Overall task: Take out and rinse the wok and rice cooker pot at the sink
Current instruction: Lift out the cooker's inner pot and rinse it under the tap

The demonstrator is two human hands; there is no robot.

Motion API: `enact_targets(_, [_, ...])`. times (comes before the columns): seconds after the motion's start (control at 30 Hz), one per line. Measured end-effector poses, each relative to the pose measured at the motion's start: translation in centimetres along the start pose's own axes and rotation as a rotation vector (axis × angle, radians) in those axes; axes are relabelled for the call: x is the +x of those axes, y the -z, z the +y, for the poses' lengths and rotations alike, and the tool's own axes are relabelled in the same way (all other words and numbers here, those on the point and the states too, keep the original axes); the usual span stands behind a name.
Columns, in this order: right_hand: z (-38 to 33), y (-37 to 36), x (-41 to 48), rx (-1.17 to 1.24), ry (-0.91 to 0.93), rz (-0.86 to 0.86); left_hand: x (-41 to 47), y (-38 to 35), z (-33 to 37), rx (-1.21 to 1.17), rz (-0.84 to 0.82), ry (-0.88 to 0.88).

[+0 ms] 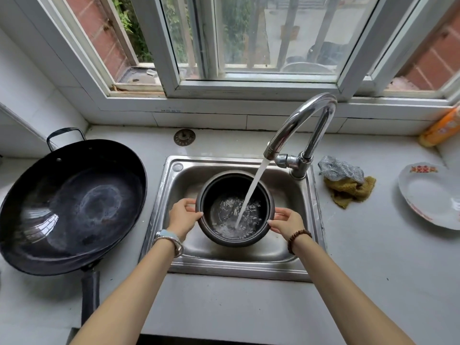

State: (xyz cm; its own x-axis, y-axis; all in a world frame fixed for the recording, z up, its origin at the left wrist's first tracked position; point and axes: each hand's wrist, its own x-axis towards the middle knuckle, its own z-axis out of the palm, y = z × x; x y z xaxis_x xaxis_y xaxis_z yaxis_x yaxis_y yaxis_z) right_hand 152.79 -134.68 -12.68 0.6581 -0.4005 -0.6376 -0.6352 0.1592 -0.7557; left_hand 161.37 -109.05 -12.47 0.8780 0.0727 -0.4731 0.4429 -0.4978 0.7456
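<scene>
Water point(251, 192) runs in a full stream from the chrome gooseneck faucet point(306, 120) into the rice cooker pot point(215, 195), which is held over the basin of the stainless sink point(224, 267), tipped a little toward the person, with a shallow pool churning in its bottom. The left hand point(184, 216) and the right hand point(286, 222) take it from opposite sides at the rim, each pinching the lip between the thumb and curled fingers point(190, 200); whether the base rests on the sink floor I cannot tell. Thin-walled, stiff and dark-coated, the pot looks light when empty but will likely grow heavier as it fills, and its wet lining is probably slick, so the rolled rim at both sides seems the safest place to hold it. To the left the black wok point(72, 205) sits on the white counter point(361, 257), long handle toward the person, loop handle toward the wall; it looks broad and heavy enough to want both handles. Right of the sink lie a metal mesh scrubber point(339, 169) on a yellow rag point(348, 190), a white plate point(430, 195) and an orange bottle point(443, 128); a drain strainer point(184, 137) lies behind the basin. A white-framed window point(249, 46) above gives daylight.
</scene>
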Motion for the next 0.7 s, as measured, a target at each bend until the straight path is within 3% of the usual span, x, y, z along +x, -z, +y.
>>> enact_targets(0.2, [-0.9,1.4,-0.4,0.021,-0.033,-0.059,0.5,-0.2,-0.2,-0.127,-0.136,0.181])
enact_targets(0.47, [0.1,1.7,-1.2,0.131,-0.163,-0.11,0.4,1.3,1.8,-0.088,-0.114,0.045])
enact_targets(0.6, [0.0,1.0,-1.5,0.043,-0.057,-0.072,0.5,2.1,1.1,-0.01,-0.066,-0.041])
enact_targets(0.7, [-1.1,0.8,-2.3,-0.005,0.052,-0.05,0.3,2.3,0.4,-0.054,-0.088,0.028])
